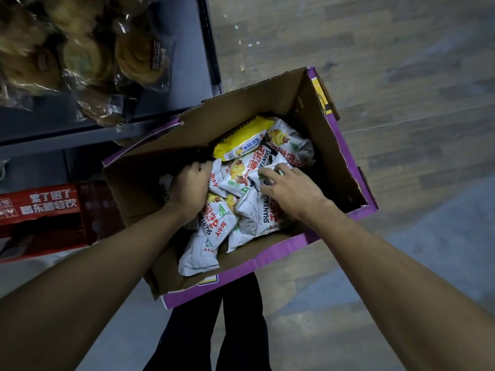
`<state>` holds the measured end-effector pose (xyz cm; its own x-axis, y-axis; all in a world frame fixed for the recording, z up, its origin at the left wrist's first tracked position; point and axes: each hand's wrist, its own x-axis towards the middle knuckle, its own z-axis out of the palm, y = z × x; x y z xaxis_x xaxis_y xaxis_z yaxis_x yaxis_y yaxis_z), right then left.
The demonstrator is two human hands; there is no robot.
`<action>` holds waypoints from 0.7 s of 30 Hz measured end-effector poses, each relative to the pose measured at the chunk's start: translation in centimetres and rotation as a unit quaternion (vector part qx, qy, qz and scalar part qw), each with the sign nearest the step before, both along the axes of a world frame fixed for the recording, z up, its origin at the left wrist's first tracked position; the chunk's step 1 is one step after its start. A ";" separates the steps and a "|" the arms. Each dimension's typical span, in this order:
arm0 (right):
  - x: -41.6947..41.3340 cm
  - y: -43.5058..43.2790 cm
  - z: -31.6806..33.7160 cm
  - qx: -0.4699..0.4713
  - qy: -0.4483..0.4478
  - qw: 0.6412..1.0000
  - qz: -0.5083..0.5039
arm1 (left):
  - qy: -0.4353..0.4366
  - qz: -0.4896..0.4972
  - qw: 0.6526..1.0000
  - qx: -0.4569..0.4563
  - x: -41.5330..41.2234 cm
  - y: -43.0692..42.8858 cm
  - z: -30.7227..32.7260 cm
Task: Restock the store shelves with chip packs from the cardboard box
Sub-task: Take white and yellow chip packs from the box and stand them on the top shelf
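An open cardboard box (pixel 334 145) with purple outer sides sits on the floor below me. It holds several white chip packs (pixel 214 231) with red lettering and one yellow chip pack (pixel 241 137) at the far end. My left hand (pixel 188 186) is inside the box at its left, fingers curled around the edge of a white pack. My right hand (pixel 289 188) lies on top of the pile, fingers spread and pressing on a white pack (pixel 270 171). Whether that hand grips the pack is unclear.
A dark grey store shelf (pixel 166 76) at the upper left carries bagged pastries (pixel 88 57). Under it stands a red carton (pixel 45 210) with white lettering. Wood-pattern floor (pixel 388 62) stretches to the right. My dark trouser legs (pixel 241 330) show below the box.
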<state>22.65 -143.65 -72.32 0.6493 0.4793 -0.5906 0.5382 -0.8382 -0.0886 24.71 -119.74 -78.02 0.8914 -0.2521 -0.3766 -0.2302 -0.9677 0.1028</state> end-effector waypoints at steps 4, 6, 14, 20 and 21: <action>0.4 -1.1 0.3 0.013 -0.011 1.000 -0.016 | -0.016 -0.017 0.999 -0.023 0.5 0.1 0.4; 0.3 -2.0 0.4 0.026 -0.017 0.998 -0.058 | -0.014 -0.020 0.998 -0.057 0.5 0.5 0.8; 0.4 -1.8 1.2 0.071 -0.045 0.966 -0.246 | -0.072 -0.068 0.980 -0.172 1.4 -0.1 5.0; 0.3 1.1 1.5 0.033 -0.061 0.919 -0.389 | -0.039 0.036 0.992 -0.111 0.7 -1.5 6.5; 0.2 1.4 1.4 0.023 -0.043 0.907 -0.418 | -0.024 0.058 0.993 -0.100 0.5 -1.6 6.3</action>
<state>22.86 -142.26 -70.92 0.8399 -0.1778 -0.5128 -0.2764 -0.9533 -0.1221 25.18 -121.30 -71.72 0.9344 -0.2127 -0.2859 -0.1284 -0.9493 0.2869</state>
